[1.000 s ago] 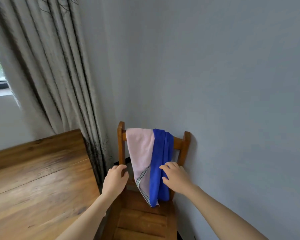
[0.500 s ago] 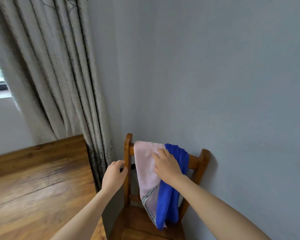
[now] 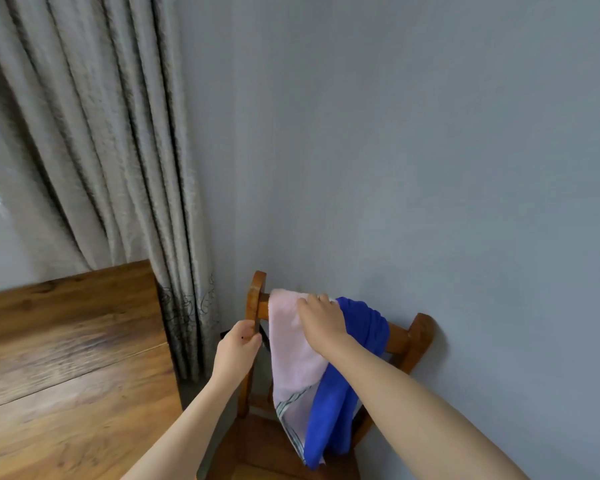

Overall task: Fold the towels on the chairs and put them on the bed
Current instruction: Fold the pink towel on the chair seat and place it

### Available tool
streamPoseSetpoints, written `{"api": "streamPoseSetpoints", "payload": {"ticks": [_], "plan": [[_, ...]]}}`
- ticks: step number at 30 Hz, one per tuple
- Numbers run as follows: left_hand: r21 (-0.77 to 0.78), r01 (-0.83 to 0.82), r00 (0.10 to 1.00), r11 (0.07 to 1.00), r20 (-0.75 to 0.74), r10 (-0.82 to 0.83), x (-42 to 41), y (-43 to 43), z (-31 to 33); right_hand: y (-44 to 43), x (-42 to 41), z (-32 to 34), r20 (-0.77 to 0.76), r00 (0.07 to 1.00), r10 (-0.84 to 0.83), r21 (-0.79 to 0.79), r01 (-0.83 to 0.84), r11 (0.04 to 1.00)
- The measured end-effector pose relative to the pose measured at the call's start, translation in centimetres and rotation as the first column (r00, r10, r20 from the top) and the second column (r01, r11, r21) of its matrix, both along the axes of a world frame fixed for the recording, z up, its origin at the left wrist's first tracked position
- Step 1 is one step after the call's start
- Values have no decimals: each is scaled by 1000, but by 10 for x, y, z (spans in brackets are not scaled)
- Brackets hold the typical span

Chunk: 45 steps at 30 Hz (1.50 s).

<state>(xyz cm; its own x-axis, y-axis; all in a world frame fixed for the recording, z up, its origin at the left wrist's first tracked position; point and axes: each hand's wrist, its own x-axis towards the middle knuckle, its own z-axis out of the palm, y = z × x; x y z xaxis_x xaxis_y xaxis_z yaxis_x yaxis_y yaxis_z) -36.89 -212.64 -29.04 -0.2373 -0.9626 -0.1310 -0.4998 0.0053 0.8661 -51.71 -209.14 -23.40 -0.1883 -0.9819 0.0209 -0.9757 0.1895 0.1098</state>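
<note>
Pink towel and blue towel are draped side by side over the top rail of the wooden chair, pink on the left, blue overlapping its lower right edge. Both hang down to the seat. Right hand is on top of the pink towel at the rail, fingers curled over it. Left hand is curled at the chair's left back post; can't tell if it actually grips. Chair backs onto the grey wall, curtain to the left.
</note>
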Motion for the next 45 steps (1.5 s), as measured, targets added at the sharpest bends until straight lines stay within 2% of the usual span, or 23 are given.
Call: {"api": "streamPoseSetpoints", "payload": {"ticks": [5,8,14,17,21,24,28,31,35,37,39,43,45], "plan": [[171,118,976,978,-202,-83,-26,-3,13,-1,0,-6,-28,1000,-3,-48,2,999],[232,52,949,971,-315,25,-41,-8,22,-2,-3,-6,-13,999,-43,-87,41,995],[308,-22,961,951,-256,105,-54,-14,20,-1,-14,4,75,996,-37,-79,43,996],[261,9,956,965,-284,68,-49,-6,26,5,-13,5,127,991,-36,-90,48,995],[173,5,927,985,-371,61,-21,15,33,23,-10,7,219,973,78,-324,-3,946],[117,8,889,993,-455,46,-2,25,44,36,-5,11,223,955,196,-452,-77,889],[66,-3,851,998,-524,37,6,32,73,46,7,33,389,889,243,-499,-19,867],[78,-29,820,997,-568,69,4,29,94,44,9,57,505,835,220,-530,99,842],[110,-38,762,993,-640,100,1,36,114,53,12,76,549,800,241,-584,161,795],[182,7,709,983,-694,123,5,41,119,63,13,82,542,789,289,-611,134,780],[326,82,658,942,-727,195,12,46,119,74,12,86,507,795,332,-632,81,771],[604,170,735,779,-604,308,25,63,113,97,11,91,532,759,376,-632,59,773],[694,200,738,692,-571,359,29,74,107,110,13,90,561,723,403,-603,23,798]]}}
